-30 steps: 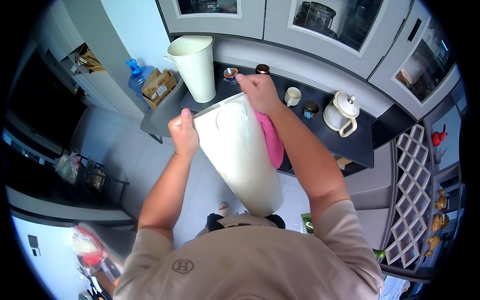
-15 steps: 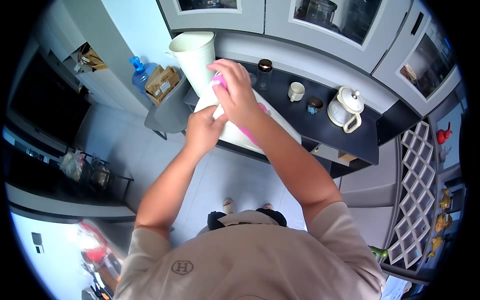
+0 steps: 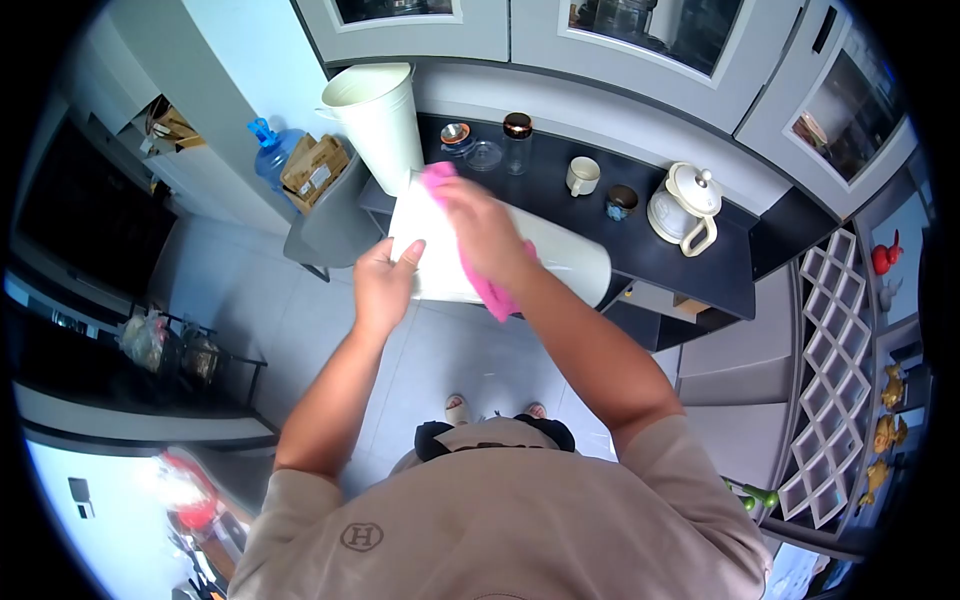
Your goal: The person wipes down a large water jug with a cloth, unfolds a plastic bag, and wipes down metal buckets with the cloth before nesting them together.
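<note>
A tall off-white bucket [image 3: 560, 256] lies tilted on its side in front of the dark counter, its mouth end toward the left. My left hand [image 3: 384, 285] grips the rim at that end, thumb on the outer surface. A pink cloth [image 3: 490, 290] is under my right hand [image 3: 487, 232], which presses it against the bucket's side near the rim; the fingers are somewhat blurred. Part of the cloth sticks out above the fingers and part hangs below the palm. A similar off-white bucket [image 3: 378, 125] stands upright at the counter's left end.
On the dark counter [image 3: 640, 260] are a glass jar [image 3: 517, 145], a small orange-rimmed bowl [image 3: 455, 138], a white mug [image 3: 583, 176], a dark cup [image 3: 620, 203] and a white kettle [image 3: 686, 207]. A grey chair [image 3: 335, 225] holding cardboard boxes [image 3: 313, 172] stands left, beside a blue water bottle [image 3: 274, 150].
The bucket has swung from hanging toward my body to lying sideways, its base now at the right. My right hand has left the rim and now works the cloth along its side.
</note>
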Tool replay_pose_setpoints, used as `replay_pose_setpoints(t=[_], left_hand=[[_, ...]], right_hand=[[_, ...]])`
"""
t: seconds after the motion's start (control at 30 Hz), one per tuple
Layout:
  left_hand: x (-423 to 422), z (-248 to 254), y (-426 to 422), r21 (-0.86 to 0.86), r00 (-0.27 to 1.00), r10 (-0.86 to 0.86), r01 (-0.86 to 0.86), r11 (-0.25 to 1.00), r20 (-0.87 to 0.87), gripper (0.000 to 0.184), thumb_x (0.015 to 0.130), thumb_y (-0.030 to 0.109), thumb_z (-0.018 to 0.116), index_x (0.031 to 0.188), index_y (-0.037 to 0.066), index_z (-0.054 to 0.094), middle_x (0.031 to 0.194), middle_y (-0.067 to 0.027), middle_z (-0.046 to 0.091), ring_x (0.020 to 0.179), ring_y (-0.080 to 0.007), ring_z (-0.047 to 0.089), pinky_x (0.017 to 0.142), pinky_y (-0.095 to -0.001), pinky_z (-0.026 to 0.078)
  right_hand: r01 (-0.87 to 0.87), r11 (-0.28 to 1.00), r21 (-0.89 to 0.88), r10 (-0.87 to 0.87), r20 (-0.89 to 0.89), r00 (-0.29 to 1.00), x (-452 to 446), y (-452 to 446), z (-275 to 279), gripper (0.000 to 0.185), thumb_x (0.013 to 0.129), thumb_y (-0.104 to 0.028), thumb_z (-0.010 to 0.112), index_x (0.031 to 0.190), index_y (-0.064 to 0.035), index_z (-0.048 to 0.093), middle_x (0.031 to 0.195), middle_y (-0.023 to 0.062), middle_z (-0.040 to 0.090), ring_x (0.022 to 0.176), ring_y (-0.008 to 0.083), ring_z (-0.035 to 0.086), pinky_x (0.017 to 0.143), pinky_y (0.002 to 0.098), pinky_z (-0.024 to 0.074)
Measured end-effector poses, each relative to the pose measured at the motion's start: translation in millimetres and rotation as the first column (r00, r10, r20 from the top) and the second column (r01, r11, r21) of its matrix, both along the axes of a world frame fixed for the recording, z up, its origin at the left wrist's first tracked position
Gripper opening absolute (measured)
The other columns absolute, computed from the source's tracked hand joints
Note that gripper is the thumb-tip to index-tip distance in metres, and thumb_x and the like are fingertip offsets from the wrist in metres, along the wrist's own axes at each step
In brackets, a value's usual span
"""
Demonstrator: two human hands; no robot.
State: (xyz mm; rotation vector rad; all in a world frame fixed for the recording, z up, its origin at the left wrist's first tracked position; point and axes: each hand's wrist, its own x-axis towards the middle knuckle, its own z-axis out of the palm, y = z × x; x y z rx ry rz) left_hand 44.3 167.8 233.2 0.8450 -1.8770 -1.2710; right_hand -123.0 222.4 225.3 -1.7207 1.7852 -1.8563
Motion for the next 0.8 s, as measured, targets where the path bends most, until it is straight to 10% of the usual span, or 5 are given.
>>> replay_pose_setpoints(t=[0.13,0.47,0.63,0.8], left_hand=[[1,-8,-5,0.14,0.975,-0.005,0.037,0.989,-0.223,0.022,0.094,0.02,0.067,0.097,-0.003,0.069,0.081,-0.0007,0.067,0.067,-0.0043,0.053,0.059,-0.0222,0.044],[23,6,6,-0.008,0.985,-0.06,0.06,0.998,-0.164,0.023,0.096,0.02,0.065,0.099,-0.002,0.067,0.086,-0.001,0.068,0.079,-0.0057,0.056,0.071,-0.0232,0.047],[4,-15,13,0.002,0.99,-0.062,0.063,0.998,-0.123,0.025,0.097,0.023,0.063,0.102,-0.001,0.066,0.081,-0.0012,0.066,0.075,-0.0063,0.054,0.067,-0.0249,0.047],[11,-22,10,0.022,0.993,-0.084,0.086,0.996,-0.081,0.023,0.096,0.022,0.064,0.099,-0.001,0.067,0.076,-0.0001,0.065,0.067,-0.005,0.051,0.06,-0.0245,0.045]], right_hand=[[0.06,0.997,0.041,-0.021,-0.628,0.778,17,33,30,0.057,0.079,-0.013,0.062,0.135,-0.0047,0.052,0.144,0.0169,0.045,0.136,0.0328,0.039,0.11,0.0485,0.0331],[0.543,0.837,0.067,-0.539,-0.068,0.839,-64,49,-88,0.033,0.097,-0.01,0.046,0.126,-0.0024,0.059,0.136,0.0184,0.054,0.128,0.0369,0.048,0.111,0.043,0.0337],[0.072,0.993,-0.092,-0.094,-0.251,0.964,24,11,-1,0.039,0.095,-0.004,0.051,0.134,-0.0008,0.053,0.137,0.0187,0.053,0.134,0.036,0.044,0.112,0.0429,0.0328],[0.116,0.993,-0.024,-0.114,-0.462,0.879,-6,17,7,0.039,0.09,-0.007,0.052,0.128,0.001,0.053,0.119,0.0156,0.062,0.112,0.0297,0.058,0.092,0.0419,0.0448]])
